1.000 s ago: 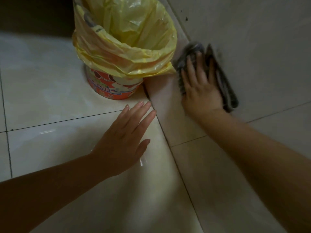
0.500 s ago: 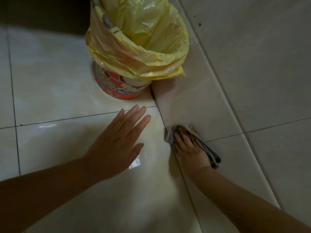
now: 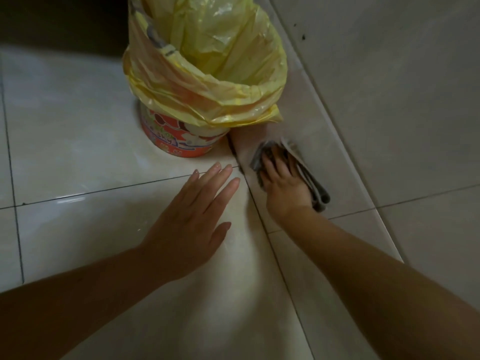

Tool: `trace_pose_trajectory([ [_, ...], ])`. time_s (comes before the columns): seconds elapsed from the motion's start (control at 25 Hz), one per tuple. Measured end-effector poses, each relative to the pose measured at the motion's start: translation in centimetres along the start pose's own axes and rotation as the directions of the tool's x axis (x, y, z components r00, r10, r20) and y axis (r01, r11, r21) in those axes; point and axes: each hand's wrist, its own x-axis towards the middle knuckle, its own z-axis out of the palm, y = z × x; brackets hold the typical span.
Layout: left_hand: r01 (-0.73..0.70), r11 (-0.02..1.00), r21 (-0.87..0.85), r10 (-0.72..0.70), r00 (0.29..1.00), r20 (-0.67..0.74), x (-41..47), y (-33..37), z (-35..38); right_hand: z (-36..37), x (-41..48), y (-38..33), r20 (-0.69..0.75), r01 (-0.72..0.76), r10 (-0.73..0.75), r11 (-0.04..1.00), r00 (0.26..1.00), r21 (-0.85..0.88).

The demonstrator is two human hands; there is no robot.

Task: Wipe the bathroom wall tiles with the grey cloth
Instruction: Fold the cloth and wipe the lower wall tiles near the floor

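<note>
Flat-fingered, the right hand (image 3: 283, 183) presses the grey cloth (image 3: 314, 188) on the wall tile (image 3: 309, 118); a stroke toward eleven o'clock risks knocking the bin (image 3: 181, 141).

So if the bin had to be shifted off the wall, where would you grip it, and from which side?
Probably the printed body of the bin, from the floor side near the left hand. The yellow bag drapes loosely over the rim and could slip, and against the wall the right hand presses the grey cloth.
</note>
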Motion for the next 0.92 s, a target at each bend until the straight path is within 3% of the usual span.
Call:
trace_pose_trajectory([
  [0.16, 0.008, 1.0, -0.019, -0.009, 1.0, -0.019, 0.6, 0.2, -0.2, -3.5, -2.3, 5.3, -0.268, -0.217, 0.204, 0.976, 0.942, -0.018],
  [0.24, 0.01, 0.999, -0.043, -0.012, 0.999, -0.032, 0.9, 0.5, -0.1, -4.0, -1.9, 5.3, -0.273, -0.267, 0.231, 0.958, 0.934, -0.104],
  [0.4, 0.04, 0.998, -0.051, -0.04, 0.999, -0.017, -0.1, -0.2, -0.5, -0.2, 0.1, -0.9, -0.054, 0.032, -0.047, 0.97, 0.997, -0.241],
  [0.48, 0.028, 1.0, 0.005, -0.029, 1.0, 0.011, -0.9, -1.0, -0.7, 2.3, -0.2, -3.3, 0.053, 0.162, -0.154, 0.968, 0.987, -0.192],
  [0.68, 0.007, 1.0, 0.022, -0.008, 0.998, 0.059, -1.7, -1.3, -0.9, 7.3, -8.0, -5.3, 0.152, 0.313, -0.285, 0.925, 0.947, -0.217],
  [0.76, -0.008, 1.0, -0.007, 0.008, 0.998, 0.056, -1.6, -0.4, -0.8, 7.5, -10.3, -3.8, 0.078, 0.205, -0.195, 0.969, 0.978, -0.138],
  [0.84, -0.024, 0.999, -0.031, 0.025, 0.998, 0.057, -1.4, 0.4, -0.6, 6.5, -9.9, -1.9, -0.139, 0.009, -0.014, 0.999, 0.99, -0.038],
  [0.92, -0.028, 0.999, -0.039, 0.03, 0.998, 0.056, -1.1, 1.2, -0.5, 4.8, -8.6, -1.1, -0.162, -0.08, 0.088, 0.995, 0.983, 0.052],
])
